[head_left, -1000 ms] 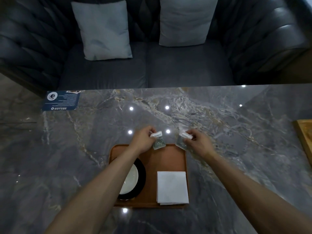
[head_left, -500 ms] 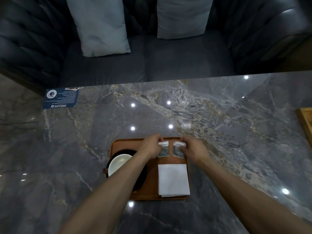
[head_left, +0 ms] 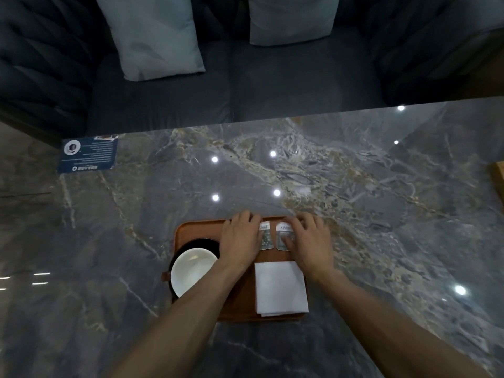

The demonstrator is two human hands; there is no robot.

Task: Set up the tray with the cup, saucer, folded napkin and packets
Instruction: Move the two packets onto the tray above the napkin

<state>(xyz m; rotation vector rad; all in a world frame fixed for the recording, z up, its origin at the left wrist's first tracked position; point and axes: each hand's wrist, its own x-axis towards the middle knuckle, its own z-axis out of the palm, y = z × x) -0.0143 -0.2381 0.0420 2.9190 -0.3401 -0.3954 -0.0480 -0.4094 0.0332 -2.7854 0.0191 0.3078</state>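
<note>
A brown tray (head_left: 188, 230) lies on the marble table near me. On its left stands a white cup (head_left: 192, 270) on a black saucer (head_left: 203, 242), partly hidden by my left forearm. A folded white napkin (head_left: 281, 289) lies flat at the tray's right front. Two small packets lie side by side at the tray's far right: the left packet (head_left: 266, 237) and the right packet (head_left: 283, 237). My left hand (head_left: 241, 240) rests palm down with its fingers on the left packet's edge. My right hand (head_left: 311, 241) lies flat with its fingers on the right packet.
A blue printed card (head_left: 88, 154) lies at the table's far left corner. A wooden object (head_left: 499, 175) shows at the right edge. Beyond the table's far edge stands a dark sofa (head_left: 286, 85) with two pale cushions (head_left: 155, 36).
Both hands brought the packets from beyond the tray's far edge onto the tray, side by side. The pinching fingers have flattened out over the packets.
</note>
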